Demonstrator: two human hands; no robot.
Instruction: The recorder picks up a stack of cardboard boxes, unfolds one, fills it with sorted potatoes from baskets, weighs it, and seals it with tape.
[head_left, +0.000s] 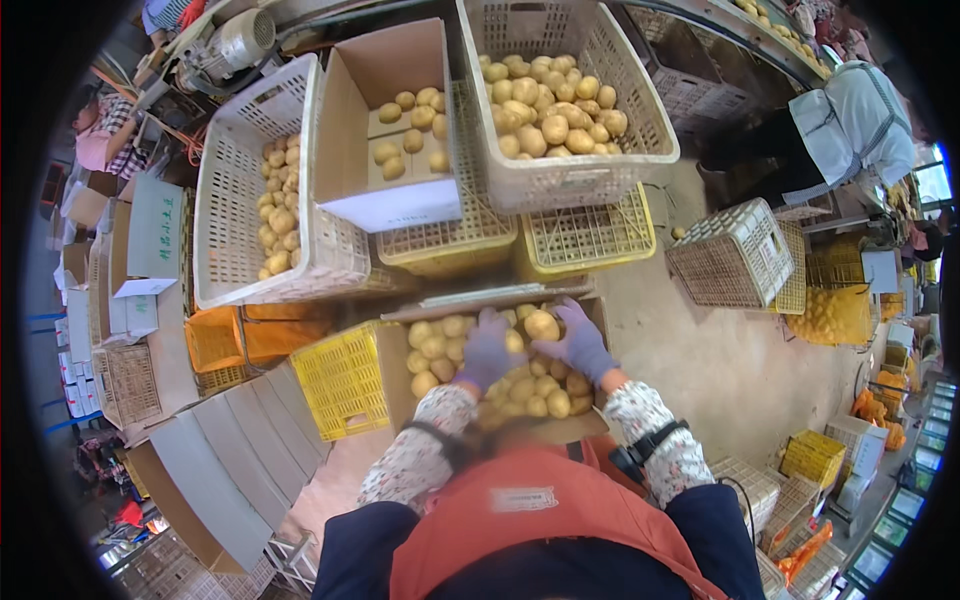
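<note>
In front of me is a cardboard box (397, 375) filled with potatoes (525, 390). My left hand (489, 349), in a purple glove, lies over the potatoes in its upper middle; whether it grips one cannot be made out. My right hand (581, 341), gloved alike, is at the upper right of the box, its fingers around the side of a large potato (541, 325). Beyond the box, a second cardboard box (405, 196) holds several potatoes on its bottom. Plastic crates of potatoes stand on either side of it, one at left (247, 255) and one at right (585, 180).
A yellow crate (341, 382) adjoins the near box on the left, beside a row of folded cardboard boxes (247, 442). Stacked crates (735, 255) stand on the floor at right. A person in an apron (847, 127) is at upper right, another person (109, 139) at upper left.
</note>
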